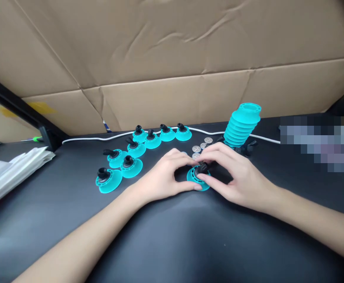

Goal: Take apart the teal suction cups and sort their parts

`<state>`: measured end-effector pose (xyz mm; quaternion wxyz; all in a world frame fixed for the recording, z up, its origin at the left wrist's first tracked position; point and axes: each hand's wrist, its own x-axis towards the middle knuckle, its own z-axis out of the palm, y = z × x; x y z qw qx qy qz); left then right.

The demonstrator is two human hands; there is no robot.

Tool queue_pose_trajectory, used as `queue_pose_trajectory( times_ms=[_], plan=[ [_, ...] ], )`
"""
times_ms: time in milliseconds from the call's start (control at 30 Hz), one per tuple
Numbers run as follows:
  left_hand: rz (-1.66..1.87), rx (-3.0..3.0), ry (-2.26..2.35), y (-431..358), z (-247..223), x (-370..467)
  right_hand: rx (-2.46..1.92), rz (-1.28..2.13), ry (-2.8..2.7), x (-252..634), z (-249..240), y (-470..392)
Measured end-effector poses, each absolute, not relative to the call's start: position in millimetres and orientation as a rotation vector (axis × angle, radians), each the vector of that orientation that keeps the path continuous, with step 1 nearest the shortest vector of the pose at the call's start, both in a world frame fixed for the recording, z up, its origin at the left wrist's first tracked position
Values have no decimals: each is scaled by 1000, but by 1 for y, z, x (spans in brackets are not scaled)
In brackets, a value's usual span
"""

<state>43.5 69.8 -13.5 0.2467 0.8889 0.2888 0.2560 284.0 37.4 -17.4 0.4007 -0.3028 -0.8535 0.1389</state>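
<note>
A teal cup-shaped part [200, 184] rests on the dark table between my hands. My left hand [167, 173] grips its left side, with thumb at the near rim and fingers around the far side. A black fitting [203, 168] stands at the centre of the cup. My right hand [237, 173] pinches this fitting between thumb and fingers. Just beyond my fingertips lie several silver discs [196, 149]. Left of my hands, several teal cups [131, 169] with black fittings on top stand in loose rows.
A leaning stack of teal cups [241, 124] stands at the back right, beside loose black fittings [246, 149]. A white cable [101, 138] runs along the back by the cardboard wall [166, 102]. White packets [12, 173] lie at the far left, near a black frame post [49, 137].
</note>
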Motion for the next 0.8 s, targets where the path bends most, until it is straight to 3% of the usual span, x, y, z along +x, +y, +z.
queue_pose_trajectory(
  times_ms=[200, 800],
  plan=[
    [654, 2413, 822, 69, -14, 43, -802, 485, -2045, 284, -20, 40],
    [630, 2431, 809, 69, -10, 44, -710, 407, -2224, 285, -20, 37]
  ],
)
